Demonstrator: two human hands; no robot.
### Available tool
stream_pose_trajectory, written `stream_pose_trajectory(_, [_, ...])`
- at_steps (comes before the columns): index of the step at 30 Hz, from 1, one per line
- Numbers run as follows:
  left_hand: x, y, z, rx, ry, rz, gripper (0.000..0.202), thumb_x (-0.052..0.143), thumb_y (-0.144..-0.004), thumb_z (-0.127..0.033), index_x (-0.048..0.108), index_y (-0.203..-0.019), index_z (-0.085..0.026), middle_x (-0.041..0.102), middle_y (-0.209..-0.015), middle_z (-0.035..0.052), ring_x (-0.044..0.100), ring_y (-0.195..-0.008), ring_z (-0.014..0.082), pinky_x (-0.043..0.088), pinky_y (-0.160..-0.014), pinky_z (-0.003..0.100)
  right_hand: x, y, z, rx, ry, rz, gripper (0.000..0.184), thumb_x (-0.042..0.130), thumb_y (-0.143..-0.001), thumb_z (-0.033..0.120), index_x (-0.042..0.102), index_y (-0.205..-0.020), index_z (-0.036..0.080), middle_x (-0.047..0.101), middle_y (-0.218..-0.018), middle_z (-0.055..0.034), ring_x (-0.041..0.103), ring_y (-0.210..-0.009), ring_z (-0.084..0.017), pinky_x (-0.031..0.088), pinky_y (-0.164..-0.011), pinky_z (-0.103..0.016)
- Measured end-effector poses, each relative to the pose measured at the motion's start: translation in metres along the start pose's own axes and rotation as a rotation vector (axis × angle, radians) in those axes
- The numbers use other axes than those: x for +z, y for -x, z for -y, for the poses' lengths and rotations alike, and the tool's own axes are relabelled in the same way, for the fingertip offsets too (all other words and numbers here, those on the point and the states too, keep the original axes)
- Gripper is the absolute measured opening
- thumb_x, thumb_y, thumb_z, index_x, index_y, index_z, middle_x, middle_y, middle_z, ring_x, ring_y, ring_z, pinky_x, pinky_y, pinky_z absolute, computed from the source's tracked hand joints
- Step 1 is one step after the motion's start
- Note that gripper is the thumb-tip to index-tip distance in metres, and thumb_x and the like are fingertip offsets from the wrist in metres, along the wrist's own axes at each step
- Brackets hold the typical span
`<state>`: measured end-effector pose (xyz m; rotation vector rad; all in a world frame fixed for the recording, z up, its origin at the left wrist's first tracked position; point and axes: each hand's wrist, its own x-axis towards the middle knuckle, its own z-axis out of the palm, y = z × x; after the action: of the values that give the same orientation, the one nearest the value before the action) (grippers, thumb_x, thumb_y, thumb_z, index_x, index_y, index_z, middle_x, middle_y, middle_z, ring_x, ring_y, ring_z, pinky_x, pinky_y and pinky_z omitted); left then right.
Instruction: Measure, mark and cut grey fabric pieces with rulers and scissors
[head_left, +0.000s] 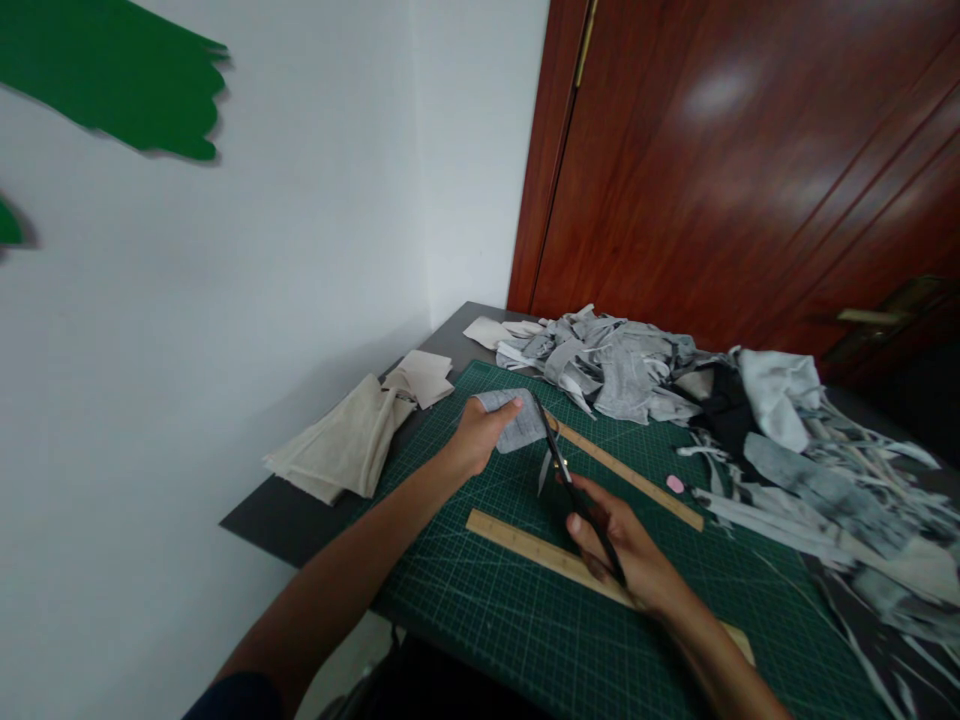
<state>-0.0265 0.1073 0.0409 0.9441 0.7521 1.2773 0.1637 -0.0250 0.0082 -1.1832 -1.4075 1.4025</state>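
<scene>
My left hand [483, 434] pinches a small piece of grey fabric [519, 432] above the green cutting mat [450, 620]. In my right hand [611, 535] is a pair of black-handled scissors [564, 470], fingers wrapped round the handles. The scissor blades point away from me and meet the right edge of the fabric. A thin pale strip [544, 472] hangs beside the blades, below that edge. Whether the blades are closed on the cloth I cannot make out. Part of the handles is hidden by my right hand.
One wooden ruler [525, 543] lies under my right forearm, another ruler [630, 468] beyond the scissors. Folded cream cloth [349, 440] lies at the left by the wall. Heaped grey scraps [622, 365] and fabric strips [840, 500] cover the back and right. A pink disc [675, 484] sits on the mat.
</scene>
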Motion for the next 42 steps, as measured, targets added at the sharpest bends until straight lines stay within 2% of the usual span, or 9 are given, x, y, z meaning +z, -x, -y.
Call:
stream_pose_trajectory(7, [0.000, 0.000, -0.001, 0.004, -0.006, 0.000, 0.061, 0.099, -0.049, -0.053, 0.079, -0.088, -0.010, 0.080, -0.086, 0.0125, 0.075, -0.078, 0.0254, 0.059, -0.076, 0.036, 0.000, 0.000, -0.003, 0.009, -0.006, -0.016, 0.089, 0.078, -0.081, 0.069, 0.051, -0.145, 0.014, 0.038, -0.057, 0.0130, 0.027, -0.038, -0.004, 0.023, -0.035, -0.018])
stream_pose_trajectory(15, [0.000, 0.001, 0.000, 0.008, -0.016, -0.028, 0.058, 0.098, -0.051, -0.052, 0.079, -0.088, -0.010, 0.080, -0.086, 0.0132, 0.074, -0.076, 0.0254, 0.058, -0.073, 0.036, 0.002, 0.002, 0.006, 0.017, -0.037, -0.006, 0.088, 0.083, -0.078, 0.065, 0.054, -0.143, 0.015, 0.040, -0.056, 0.0125, 0.027, -0.037, -0.004, 0.023, -0.036, -0.018])
stream_pose_trajectory(22, [-0.001, 0.000, 0.000, 0.001, -0.007, -0.016, 0.061, 0.098, -0.049, -0.053, 0.080, -0.087, -0.011, 0.080, -0.087, 0.0134, 0.074, -0.076, 0.0259, 0.058, -0.074, 0.037, 0.001, 0.002, 0.004, 0.006, -0.022, 0.007, 0.090, 0.079, -0.080, 0.069, 0.053, -0.144, 0.012, 0.041, -0.053, 0.0124, 0.027, -0.037, -0.004, 0.024, -0.035, -0.017])
stream_pose_trajectory(28, [-0.002, -0.001, 0.001, 0.010, -0.015, -0.013, 0.060, 0.098, -0.050, -0.054, 0.080, -0.087, -0.011, 0.080, -0.087, 0.0125, 0.074, -0.075, 0.0238, 0.058, -0.076, 0.037, 0.001, 0.001, 0.002, 0.004, -0.018, 0.006, 0.088, 0.081, -0.080, 0.066, 0.054, -0.144, 0.013, 0.041, -0.052, 0.0123, 0.029, -0.036, -0.004, 0.026, -0.036, -0.017])
stream_pose_trajectory(42, [-0.003, -0.002, 0.002, 0.005, -0.015, -0.020, 0.061, 0.098, -0.051, -0.054, 0.080, -0.089, -0.010, 0.080, -0.087, 0.0130, 0.074, -0.078, 0.0255, 0.058, -0.077, 0.038, 0.000, 0.002, 0.004, 0.019, -0.035, -0.003, 0.087, 0.084, -0.078, 0.062, 0.056, -0.145, 0.014, 0.040, -0.051, 0.0129, 0.028, -0.036, -0.005, 0.028, -0.035, -0.018])
